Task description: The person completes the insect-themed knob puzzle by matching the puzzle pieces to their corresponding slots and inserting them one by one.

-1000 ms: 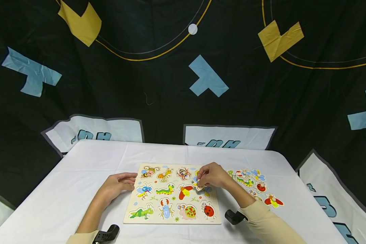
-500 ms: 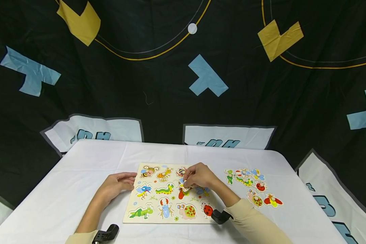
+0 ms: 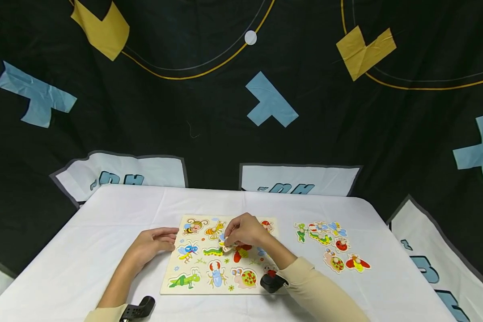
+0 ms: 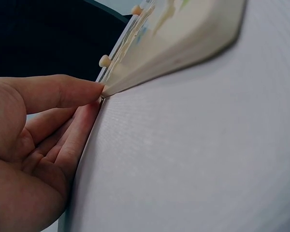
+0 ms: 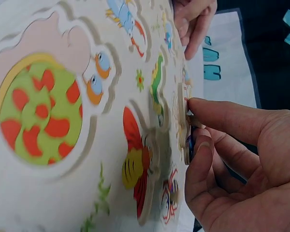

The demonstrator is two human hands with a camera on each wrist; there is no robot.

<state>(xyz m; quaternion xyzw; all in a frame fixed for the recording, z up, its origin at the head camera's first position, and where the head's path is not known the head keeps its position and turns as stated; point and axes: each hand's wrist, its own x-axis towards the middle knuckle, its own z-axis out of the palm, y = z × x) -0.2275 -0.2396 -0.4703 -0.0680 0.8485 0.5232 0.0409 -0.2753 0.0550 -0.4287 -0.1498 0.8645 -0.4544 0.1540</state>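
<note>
Right wrist view, held piece: thin flat cut-out (image 5: 181, 130), seen nearly edge-on above the puzzle board (image 5: 63, 203), beyond the printed caterpillar (image 5: 157, 84); whether it touches the board cannot be told.
Likely handling: light and stiff, apparently wooden; hard to break, though its smooth painted face may slip under a fingertip.
Place of hold: the small peg on the upper face, judged the natural point, since the slim rim offers little purchase; here the fingers largely mask it.
Right grip (image 5: 261, 169): thumb and fingertip pinched together on the piece, with almost no gap between them; remaining fingers curled behind.
Left wrist view, pegs (image 4: 105, 61): pale rounded knobs standing up from the board's face near its edge.
Left grip (image 4: 34, 145): fingers fairly straight, one tip meeting the board's edge; not wrapped round anything.
Board handling: rigid and probably light, hence liable to slide on the white cloth; best steadied at the rim.
Head view, position of the piece: over the board's upper middle, near the caterpillar's right end; its insect is not identifiable.
Right forearm (image 3: 279, 252): slants in from the lower right across the board, hand arched, fingertips downward.
Left forearm (image 3: 118, 279): rises from the lower left beside the board, hand at its left edge.
Loose pieces (image 3: 321, 239): clustered on the desk (image 3: 104, 232), right of the board.
</note>
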